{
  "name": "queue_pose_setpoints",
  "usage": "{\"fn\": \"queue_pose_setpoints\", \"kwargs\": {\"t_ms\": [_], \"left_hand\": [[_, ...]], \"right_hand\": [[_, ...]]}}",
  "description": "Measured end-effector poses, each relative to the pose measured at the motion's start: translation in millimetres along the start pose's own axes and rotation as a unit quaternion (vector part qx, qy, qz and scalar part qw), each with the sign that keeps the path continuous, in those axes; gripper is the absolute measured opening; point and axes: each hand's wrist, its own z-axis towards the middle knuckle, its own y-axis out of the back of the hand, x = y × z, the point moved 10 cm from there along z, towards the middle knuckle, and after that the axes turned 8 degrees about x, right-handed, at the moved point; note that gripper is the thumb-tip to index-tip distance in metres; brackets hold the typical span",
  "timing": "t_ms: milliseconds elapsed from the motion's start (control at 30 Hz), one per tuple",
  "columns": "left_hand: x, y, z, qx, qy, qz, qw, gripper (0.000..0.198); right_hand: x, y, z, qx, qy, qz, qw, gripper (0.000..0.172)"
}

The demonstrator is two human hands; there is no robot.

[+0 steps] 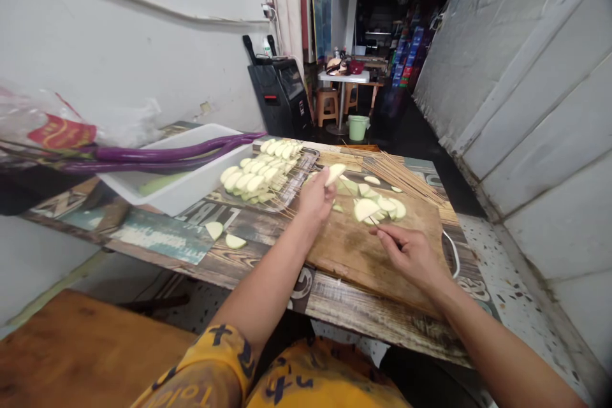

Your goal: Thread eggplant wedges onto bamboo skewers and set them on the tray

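Pale green-white slices lie scattered on a wooden cutting board [363, 248] that rests on the table [201, 248]. The left hand [315, 194] is raised over the board's far left edge, fingers pinched around one half-round slice [335, 173]. The right hand [406, 252] sits low on the board, thumb and forefinger closed on a thin bamboo skewer [375, 224] whose tip reaches into a small heap of cut pieces [380, 207]. Behind the board, a bundle of bare skewers [406, 180] fans across the table. To the left, a metal tray [287, 194] carries rows of threaded slices [258, 172], just beside a white tub [186, 188] with long purple eggplants [167, 154] lying across its rim. Two loose slices [224, 236] lie on the table in front of the tub
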Motion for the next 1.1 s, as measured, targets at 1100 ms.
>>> {"fn": "queue_pose_setpoints", "kwargs": {"t_ms": [1100], "left_hand": [[-10.3,1.7,-1.0,-0.022,-0.043,0.124,0.991,0.028]], "right_hand": [[-3.6,-5.9,-2.0,0.023,-0.006,-0.046,0.999,0.026]]}}
